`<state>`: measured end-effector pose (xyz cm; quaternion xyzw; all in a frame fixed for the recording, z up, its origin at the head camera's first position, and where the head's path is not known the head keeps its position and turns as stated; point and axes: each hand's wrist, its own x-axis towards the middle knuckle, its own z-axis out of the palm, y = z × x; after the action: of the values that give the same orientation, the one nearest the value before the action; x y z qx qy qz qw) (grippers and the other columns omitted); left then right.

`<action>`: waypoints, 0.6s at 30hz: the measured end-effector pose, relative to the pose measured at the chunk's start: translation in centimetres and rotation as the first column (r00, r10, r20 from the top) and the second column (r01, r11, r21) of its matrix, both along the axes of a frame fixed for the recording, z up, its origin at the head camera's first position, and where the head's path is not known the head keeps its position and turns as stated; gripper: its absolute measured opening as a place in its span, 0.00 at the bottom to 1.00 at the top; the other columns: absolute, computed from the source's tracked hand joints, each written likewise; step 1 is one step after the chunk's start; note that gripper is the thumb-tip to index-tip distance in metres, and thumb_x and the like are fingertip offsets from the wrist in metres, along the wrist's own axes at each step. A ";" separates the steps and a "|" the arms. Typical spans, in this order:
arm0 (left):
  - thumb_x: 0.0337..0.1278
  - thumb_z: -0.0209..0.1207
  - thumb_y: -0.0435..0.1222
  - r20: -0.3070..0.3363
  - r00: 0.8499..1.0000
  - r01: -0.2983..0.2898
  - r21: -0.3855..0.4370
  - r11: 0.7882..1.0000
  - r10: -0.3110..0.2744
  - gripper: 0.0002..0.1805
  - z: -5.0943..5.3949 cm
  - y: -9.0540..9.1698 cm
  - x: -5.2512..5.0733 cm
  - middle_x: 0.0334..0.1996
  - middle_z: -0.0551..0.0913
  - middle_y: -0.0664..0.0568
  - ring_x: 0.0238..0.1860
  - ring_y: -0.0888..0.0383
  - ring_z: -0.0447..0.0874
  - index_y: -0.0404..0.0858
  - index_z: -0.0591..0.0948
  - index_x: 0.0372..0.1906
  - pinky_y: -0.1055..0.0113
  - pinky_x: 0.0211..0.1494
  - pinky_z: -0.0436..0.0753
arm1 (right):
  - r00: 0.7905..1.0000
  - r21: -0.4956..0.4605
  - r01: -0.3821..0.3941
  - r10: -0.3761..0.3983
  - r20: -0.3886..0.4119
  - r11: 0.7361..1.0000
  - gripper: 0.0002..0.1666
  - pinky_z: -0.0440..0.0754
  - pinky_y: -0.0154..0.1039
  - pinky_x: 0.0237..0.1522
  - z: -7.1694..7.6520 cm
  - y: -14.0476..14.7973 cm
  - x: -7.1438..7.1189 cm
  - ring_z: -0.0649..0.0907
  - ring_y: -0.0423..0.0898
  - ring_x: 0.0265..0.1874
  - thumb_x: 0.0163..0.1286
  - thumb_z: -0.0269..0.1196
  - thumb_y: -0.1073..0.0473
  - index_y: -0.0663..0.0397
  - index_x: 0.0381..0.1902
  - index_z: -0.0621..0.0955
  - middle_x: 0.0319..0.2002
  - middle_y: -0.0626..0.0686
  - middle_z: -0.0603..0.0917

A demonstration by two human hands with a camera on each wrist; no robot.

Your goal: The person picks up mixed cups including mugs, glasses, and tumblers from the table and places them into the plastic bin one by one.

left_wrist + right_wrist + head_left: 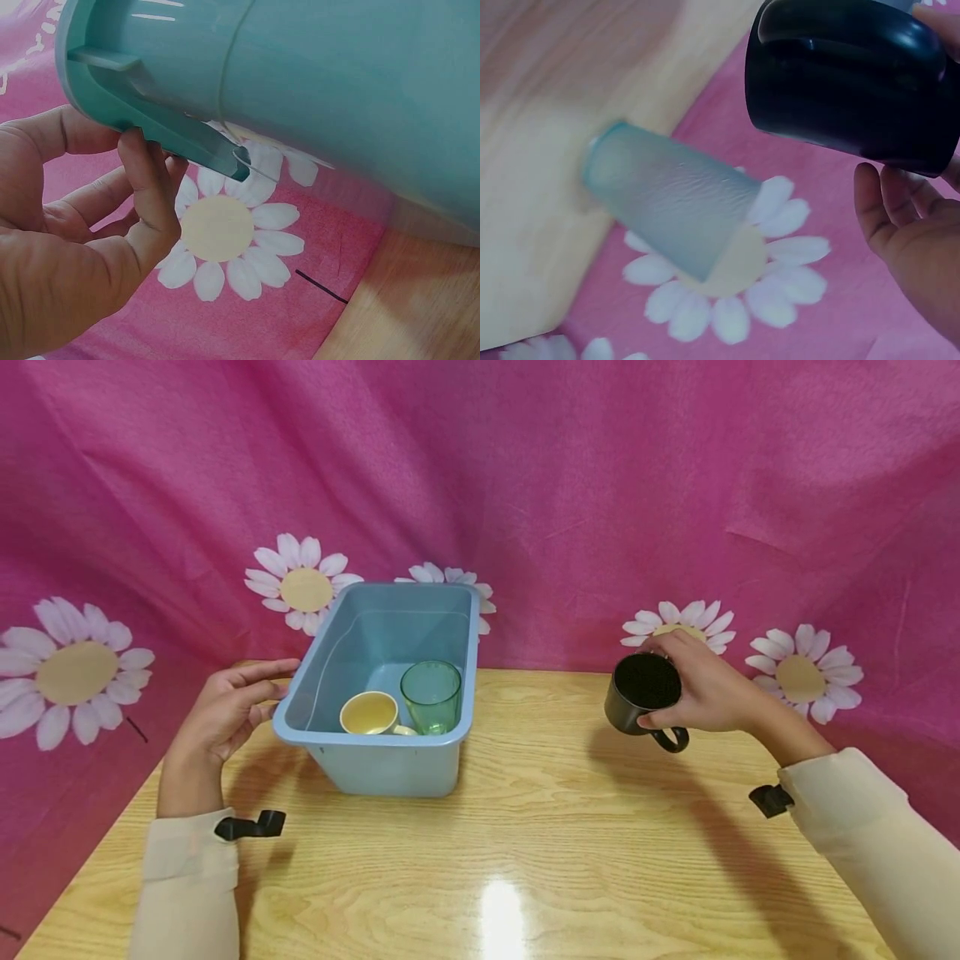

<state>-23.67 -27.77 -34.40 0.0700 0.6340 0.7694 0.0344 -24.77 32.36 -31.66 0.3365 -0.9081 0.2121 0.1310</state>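
My right hand grips a black mug from the far side and holds it above the table, its mouth tilted toward the head camera and its handle pointing down to the right. In the right wrist view the fingers lie against the mug's end. On the left, my left hand pinches the outer rim of a blue plastic bin between thumb and fingers. Inside the bin are a yellow cup and a green glass, side by side near its front wall.
A clear tumbler stands on the table near the cloth in the right wrist view; the head view does not plainly show it. The pale wooden table meets a pink cloth with white daisies at the back.
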 end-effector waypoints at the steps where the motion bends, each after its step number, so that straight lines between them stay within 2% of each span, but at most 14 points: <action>1: 0.66 0.57 0.20 0.001 1.000 -0.001 -0.001 1.000 0.001 0.17 0.0 0.0 0.0 0.45 0.89 0.53 0.37 0.59 0.88 0.36 0.88 0.52 0.68 0.43 0.89 | 1.000 0.006 -0.010 0.010 -0.005 1.000 0.48 0.68 0.46 0.51 0.2 -0.3 -0.2 0.74 0.52 0.51 0.36 0.85 0.54 0.63 0.55 0.76 0.48 0.56 0.79; 9: 0.66 0.58 0.21 0.004 1.000 -0.007 -0.013 1.000 0.007 0.17 -0.2 -0.1 -0.1 0.45 0.89 0.54 0.39 0.59 0.88 0.37 0.88 0.52 0.68 0.43 0.88 | 0.997 0.041 -0.041 0.043 -0.060 0.998 0.47 0.72 0.48 0.48 1.8 -3.0 -2.0 0.75 0.51 0.49 0.39 0.83 0.50 0.61 0.55 0.75 0.47 0.55 0.79; 18: 0.67 0.59 0.22 -0.012 1.000 -0.009 -0.030 1.000 0.009 0.16 -0.2 -0.3 -0.2 0.46 0.88 0.54 0.40 0.59 0.88 0.36 0.87 0.53 0.68 0.43 0.88 | 1.000 0.025 -0.026 0.026 -0.012 0.999 0.46 0.71 0.52 0.53 4.6 -6.2 -3.9 0.73 0.54 0.53 0.42 0.82 0.53 0.64 0.56 0.73 0.50 0.59 0.76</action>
<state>-23.84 -28.02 -34.56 0.0712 0.6459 0.7596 0.0282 -28.68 26.15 -27.04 0.3511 -0.9054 0.2003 0.1297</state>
